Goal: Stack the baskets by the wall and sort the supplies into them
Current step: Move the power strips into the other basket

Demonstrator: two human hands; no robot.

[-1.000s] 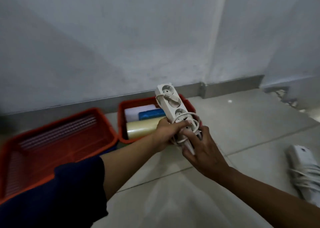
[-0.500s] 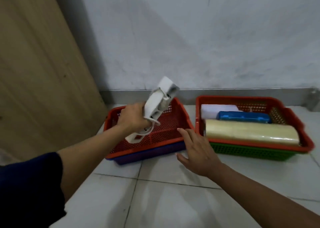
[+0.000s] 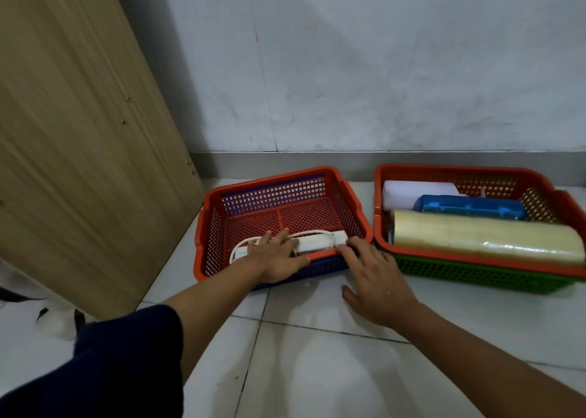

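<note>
A white power strip (image 3: 317, 243), wrapped in its cord, lies inside the left red basket (image 3: 203, 227) along the front wall. That basket is nested on a blue basket (image 3: 323, 270). My left hand (image 3: 276, 260) rests flat on the strip, fingers spread and thumb outside the rim. My right hand (image 3: 377, 287) is open, its fingertips touching the basket's front right corner by the strip's end. To the right, a second red basket (image 3: 444, 168) sits on a green basket (image 3: 475, 275). It holds a yellowish roll (image 3: 485, 238), a blue box (image 3: 469, 206) and a white box (image 3: 412, 192).
Both stacks stand on white floor tiles against a grey wall with a skirting strip. A wooden board (image 3: 79, 132) leans at the left, close to the left stack. White objects with dark cords lie on the floor at the far left edge.
The view swung left to the basket stacks. My left hand brought the power strip down from the air into the left red basket. My right hand let go of the strip and moved to the basket's corner.
</note>
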